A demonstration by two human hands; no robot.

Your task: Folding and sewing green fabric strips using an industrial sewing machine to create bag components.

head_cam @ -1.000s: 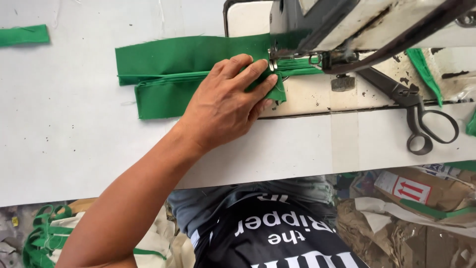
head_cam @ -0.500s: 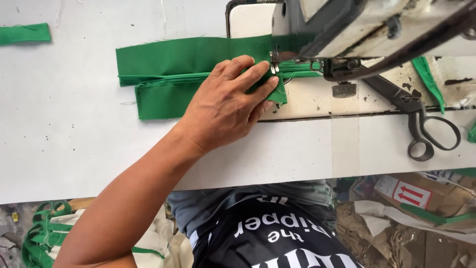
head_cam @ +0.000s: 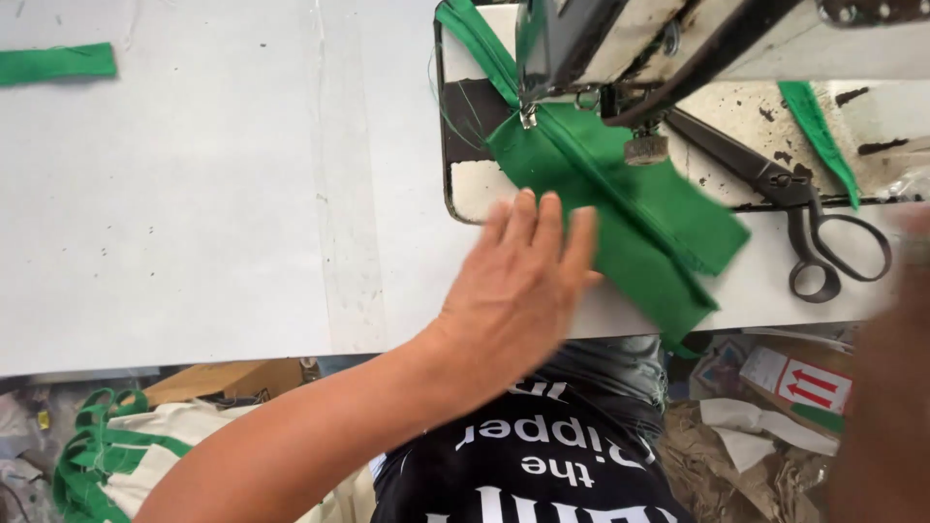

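Head view: my left hand (head_cam: 518, 281) lies flat over the table (head_cam: 223, 213) edge near centre, fingers straight, close together and holding nothing. Its fingertips sit just beside the green cloth (head_cam: 620, 208), at about 9 o'clock from the cloth's lower half; the hand is blurred, so I cannot tell whether they touch it.

The cloth is a folded strip running diagonally from the needle (head_cam: 528, 114) at its 11 o'clock end down to the table edge at its 5 o'clock end, where a corner hangs over. Its upper end sits under the sewing machine (head_cam: 620, 39), which fills the frame at 12 to 2 o'clock.

Black scissors (head_cam: 799, 208) lie at 3 o'clock from the cloth, just beside it, handles toward me. A thin green strip (head_cam: 819, 131) lies at 1 o'clock from the scissors. Another green scrap (head_cam: 56, 63) rests far off at 10 o'clock on the table.

At the right edge, around 4 o'clock, I see a big dark blur that may be my right hand (head_cam: 886, 387); I cannot tell how its fingers stand.
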